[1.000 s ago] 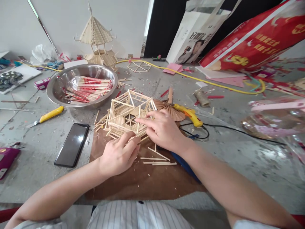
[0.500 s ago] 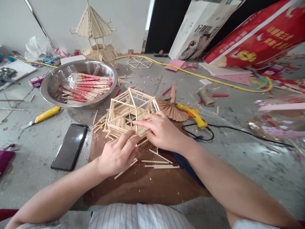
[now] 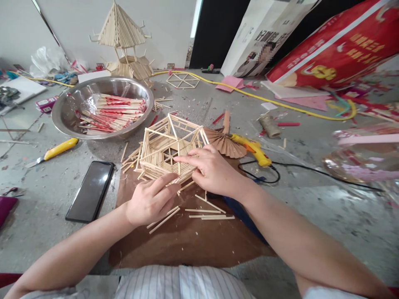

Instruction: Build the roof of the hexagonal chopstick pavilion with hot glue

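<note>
A six-sided model made of wooden sticks (image 3: 152, 158) rests on brown paper (image 3: 199, 245), with a spoked frame on top. My left hand (image 3: 152, 201) is at its front edge, thumb and fingers closing on the sticks there. On the front right side, my right hand (image 3: 212, 170) holds the model. Its index finger reaches in to a front spoke, with the thumb lower down; its other fingers are curled. Several loose sticks (image 3: 212, 217) lie on the paper in front, and more lie left of the model.
A steel bowl (image 3: 59, 120) with wrapped sticks stands at back left, a finished pavilion model (image 3: 121, 33) behind it. A yellow utility knife (image 3: 60, 149) and phone (image 3: 90, 191) lie left. Right are a folded paper fan (image 3: 226, 143), yellow glue gun (image 3: 257, 153) and black cord (image 3: 311, 166).
My left hand has shifted slightly left and down, its fingers closer together at the front edge. Another loose stick shows beneath it. My right hand stays almost still.
</note>
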A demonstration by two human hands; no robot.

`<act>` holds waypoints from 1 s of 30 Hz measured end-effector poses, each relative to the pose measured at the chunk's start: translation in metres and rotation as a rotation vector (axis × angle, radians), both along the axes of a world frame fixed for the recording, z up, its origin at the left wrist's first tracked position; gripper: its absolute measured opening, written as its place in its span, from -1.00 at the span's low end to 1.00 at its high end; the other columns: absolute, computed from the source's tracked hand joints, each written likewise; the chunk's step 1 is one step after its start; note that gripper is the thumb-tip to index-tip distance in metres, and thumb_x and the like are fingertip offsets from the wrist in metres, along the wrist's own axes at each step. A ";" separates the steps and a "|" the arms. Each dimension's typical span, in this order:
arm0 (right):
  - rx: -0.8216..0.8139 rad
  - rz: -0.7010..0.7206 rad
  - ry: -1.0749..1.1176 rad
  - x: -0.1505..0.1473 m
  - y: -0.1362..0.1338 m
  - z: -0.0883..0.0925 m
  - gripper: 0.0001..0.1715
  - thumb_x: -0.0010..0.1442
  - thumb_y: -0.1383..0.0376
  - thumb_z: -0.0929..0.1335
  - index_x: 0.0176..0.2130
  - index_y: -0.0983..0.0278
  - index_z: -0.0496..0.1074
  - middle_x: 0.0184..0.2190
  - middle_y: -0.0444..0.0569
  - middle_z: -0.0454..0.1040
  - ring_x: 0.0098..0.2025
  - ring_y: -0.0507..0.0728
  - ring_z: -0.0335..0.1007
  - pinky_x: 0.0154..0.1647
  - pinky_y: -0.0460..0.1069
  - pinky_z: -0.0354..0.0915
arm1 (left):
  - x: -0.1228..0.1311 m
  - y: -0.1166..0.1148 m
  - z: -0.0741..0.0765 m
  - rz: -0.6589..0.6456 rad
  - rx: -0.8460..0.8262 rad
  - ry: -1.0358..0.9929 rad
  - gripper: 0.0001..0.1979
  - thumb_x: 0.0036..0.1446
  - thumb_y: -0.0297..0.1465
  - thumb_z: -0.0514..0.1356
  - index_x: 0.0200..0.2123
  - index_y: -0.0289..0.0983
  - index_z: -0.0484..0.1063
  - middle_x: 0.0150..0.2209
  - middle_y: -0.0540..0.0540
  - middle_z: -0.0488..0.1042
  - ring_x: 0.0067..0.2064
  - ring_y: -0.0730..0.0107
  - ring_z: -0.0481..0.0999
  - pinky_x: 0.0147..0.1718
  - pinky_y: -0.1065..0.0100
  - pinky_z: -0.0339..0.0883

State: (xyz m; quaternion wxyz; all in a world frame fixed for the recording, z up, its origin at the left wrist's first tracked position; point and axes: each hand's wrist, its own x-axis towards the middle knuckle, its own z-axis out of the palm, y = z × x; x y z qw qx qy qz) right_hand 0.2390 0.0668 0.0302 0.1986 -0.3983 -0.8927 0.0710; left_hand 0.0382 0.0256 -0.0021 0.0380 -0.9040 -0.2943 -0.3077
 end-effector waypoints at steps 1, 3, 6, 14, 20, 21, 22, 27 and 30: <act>-0.001 0.000 0.001 0.000 0.000 0.000 -0.43 -0.03 0.53 0.18 -0.03 0.28 0.40 -0.20 0.09 0.47 -0.08 0.14 0.33 -0.05 0.10 0.08 | 0.000 0.000 0.000 0.000 0.007 -0.003 -0.78 0.05 -0.52 0.09 -0.18 -0.33 0.32 -0.11 -0.22 0.44 -0.26 0.37 0.51 -0.38 0.41 0.42; -0.004 0.001 0.005 0.000 0.000 0.000 -0.43 -0.03 0.53 0.17 -0.03 0.28 0.40 -0.20 0.09 0.47 -0.09 0.13 0.33 -0.05 0.09 0.08 | -0.001 0.001 -0.001 0.003 0.020 -0.005 -0.79 0.05 -0.50 0.09 -0.19 -0.32 0.33 -0.12 -0.22 0.44 -0.26 0.37 0.51 -0.38 0.41 0.42; -0.003 0.001 0.010 0.000 0.000 0.000 -0.43 -0.03 0.53 0.17 -0.04 0.29 0.40 -0.20 0.09 0.47 -0.09 0.13 0.34 -0.06 0.09 0.08 | -0.001 0.002 -0.003 0.004 0.032 -0.001 -0.78 0.04 -0.50 0.09 -0.18 -0.31 0.33 -0.11 -0.20 0.45 -0.27 0.38 0.51 -0.38 0.41 0.41; -0.010 0.000 0.038 0.001 0.000 -0.002 -0.43 -0.04 0.53 0.17 -0.05 0.28 0.40 -0.21 0.06 0.48 -0.11 0.11 0.35 -0.06 0.08 0.08 | -0.002 0.003 -0.003 0.008 0.050 0.001 -0.79 0.06 -0.50 0.06 -0.20 -0.30 0.35 -0.13 -0.19 0.46 -0.28 0.42 0.51 -0.39 0.44 0.41; -0.037 -0.002 0.062 0.002 0.001 -0.001 -0.43 -0.05 0.53 0.17 -0.06 0.27 0.41 -0.22 0.03 0.49 -0.15 0.11 0.36 -0.07 0.08 0.09 | -0.002 0.003 -0.002 0.010 0.048 0.005 -0.79 0.04 -0.51 0.07 -0.21 -0.30 0.36 -0.13 -0.19 0.46 -0.28 0.41 0.51 -0.37 0.44 0.41; -0.045 -0.003 0.069 0.002 0.001 -0.001 -0.42 -0.06 0.54 0.17 -0.06 0.26 0.41 -0.22 0.02 0.49 -0.16 0.11 0.36 -0.07 0.07 0.09 | -0.002 0.003 -0.002 0.011 0.048 0.005 -0.79 0.05 -0.50 0.06 -0.21 -0.30 0.36 -0.13 -0.19 0.46 -0.28 0.42 0.51 -0.37 0.44 0.41; -0.053 -0.003 0.078 0.002 0.001 -0.001 -0.42 -0.06 0.54 0.17 -0.06 0.25 0.41 -0.23 0.01 0.50 -0.16 0.10 0.36 -0.08 0.07 0.09 | -0.002 0.003 -0.002 0.011 0.049 0.004 -0.79 0.05 -0.50 0.06 -0.21 -0.30 0.36 -0.13 -0.19 0.46 -0.28 0.42 0.51 -0.37 0.45 0.40; -0.079 -0.012 0.109 0.002 0.000 0.000 -0.43 -0.08 0.54 0.18 -0.08 0.27 0.42 -0.24 -0.02 0.51 -0.20 0.09 0.37 -0.07 0.06 0.11 | -0.002 0.003 -0.003 0.006 0.054 0.001 -0.79 0.04 -0.51 0.08 -0.20 -0.31 0.35 -0.12 -0.20 0.45 -0.27 0.40 0.51 -0.37 0.43 0.41; -0.093 -0.003 0.138 0.003 0.001 0.001 -0.42 -0.09 0.54 0.18 -0.08 0.26 0.41 -0.20 -0.04 0.50 -0.17 0.09 0.37 -0.06 0.05 0.13 | -0.002 0.003 -0.003 0.007 0.045 0.004 -0.78 0.04 -0.51 0.08 -0.19 -0.31 0.35 -0.12 -0.20 0.45 -0.26 0.40 0.51 -0.36 0.42 0.41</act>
